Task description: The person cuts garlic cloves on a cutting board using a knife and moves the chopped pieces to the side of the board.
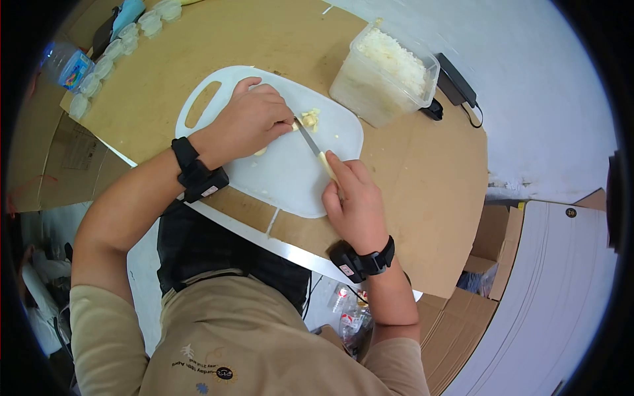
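Note:
A white cutting board (264,181) with a handle slot lies on the cardboard-covered table. My right hand (356,198) is closed round the cream handle of a small knife (308,137), its blade slanting up and left over the board. Pinched under the fingertips of my left hand (254,119) is a small pale-yellow piece of food (295,126), touching or very near the blade tip; its kind is unclear. Just right of it sits a little heap of cut pale-yellow pieces (310,119). Another pale piece (260,152) shows below my left hand.
Behind the board to the right stands a clear plastic tub (363,99) full of white chopped food (393,59). A black power adapter (457,79) lies beyond it. Several small lidded cups (104,67) and a plastic bottle (69,66) line the far left edge.

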